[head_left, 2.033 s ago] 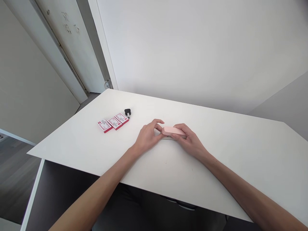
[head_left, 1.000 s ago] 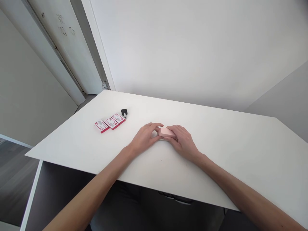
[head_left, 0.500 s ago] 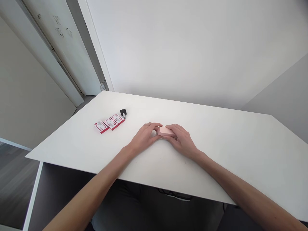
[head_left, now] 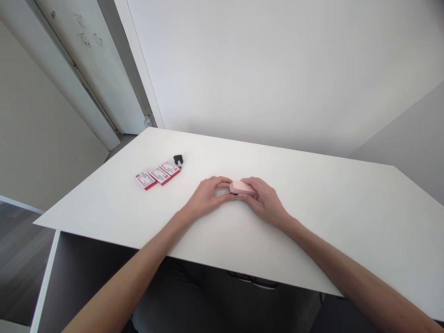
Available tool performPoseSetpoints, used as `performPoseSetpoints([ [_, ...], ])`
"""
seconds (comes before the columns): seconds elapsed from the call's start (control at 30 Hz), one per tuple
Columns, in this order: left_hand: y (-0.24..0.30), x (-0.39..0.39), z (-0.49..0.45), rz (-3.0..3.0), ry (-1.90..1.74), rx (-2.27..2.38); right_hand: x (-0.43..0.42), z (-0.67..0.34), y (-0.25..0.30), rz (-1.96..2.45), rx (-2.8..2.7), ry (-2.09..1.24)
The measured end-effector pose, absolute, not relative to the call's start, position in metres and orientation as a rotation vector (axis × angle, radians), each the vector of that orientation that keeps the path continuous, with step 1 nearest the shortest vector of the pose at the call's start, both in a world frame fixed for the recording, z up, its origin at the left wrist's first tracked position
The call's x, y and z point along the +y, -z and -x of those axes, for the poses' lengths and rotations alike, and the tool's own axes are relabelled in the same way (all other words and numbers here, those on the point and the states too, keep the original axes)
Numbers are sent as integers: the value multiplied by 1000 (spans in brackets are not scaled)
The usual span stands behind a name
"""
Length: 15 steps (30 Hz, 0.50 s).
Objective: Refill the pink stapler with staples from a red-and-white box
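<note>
A pink stapler (head_left: 242, 187) lies low over the white desktop, between my two hands. My right hand (head_left: 262, 196) wraps around its right end, with the thumb along the near side and the fingers over the far side. At the left end, my left hand (head_left: 210, 194) curves around the stapler's tip, its thumb and fingertips touching it from near and far. A small metallic bit shows under the pink top, inside the curve of my left hand. The underside is mostly hidden by my fingers.
To the left on the white desk (head_left: 312, 222) lie three small red-and-white boxes (head_left: 160, 175), side by side. Just behind them is a black staple remover (head_left: 178, 160) with a metal end. A white wall (head_left: 263, 69) rises behind the desk's back edge.
The pink top has shifted slightly to the right with my right hand. More of a gap, with a metallic bit in it, now shows beside my left fingers.
</note>
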<state>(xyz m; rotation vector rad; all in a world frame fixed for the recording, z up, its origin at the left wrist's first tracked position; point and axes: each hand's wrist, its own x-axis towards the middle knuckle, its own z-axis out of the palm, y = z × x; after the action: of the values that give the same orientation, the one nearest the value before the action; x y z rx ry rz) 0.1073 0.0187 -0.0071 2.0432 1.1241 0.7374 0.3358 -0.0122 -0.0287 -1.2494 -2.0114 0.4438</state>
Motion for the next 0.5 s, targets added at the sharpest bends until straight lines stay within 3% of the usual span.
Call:
performPoseSetpoints([
  [0.5,18,25,-111,-2128,-704,1123,-11,-334,31,1282,-2017,-373],
])
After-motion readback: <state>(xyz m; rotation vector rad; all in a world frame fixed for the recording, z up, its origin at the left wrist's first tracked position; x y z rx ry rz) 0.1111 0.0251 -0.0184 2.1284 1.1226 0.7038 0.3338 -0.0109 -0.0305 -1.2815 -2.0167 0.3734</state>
